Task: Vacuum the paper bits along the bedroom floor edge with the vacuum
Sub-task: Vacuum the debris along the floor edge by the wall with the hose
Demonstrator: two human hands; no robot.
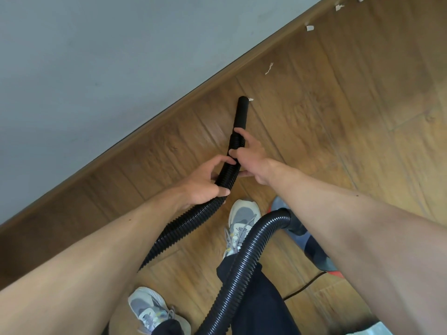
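Observation:
A black ribbed vacuum hose (pixel 191 221) runs from the vacuum body up to a smooth black nozzle (pixel 242 112) that points at the wooden floor near the skirting board. My left hand (pixel 205 182) grips the ribbed hose lower down. My right hand (pixel 246 151) grips the hose just behind the nozzle. A small white paper bit (pixel 250 99) lies right at the nozzle tip. More paper bits lie further along the edge: one (pixel 269 68), another (pixel 309 28), and others at the top right (pixel 339 7).
The grey wall (pixel 96 68) and brown skirting board (pixel 169 112) run diagonally from lower left to upper right. The vacuum body (pixel 312 247) with a black cord (pixel 304 286) sits under my right arm. My two grey sneakers (pixel 242 223) (pixel 150 310) stand on the floor.

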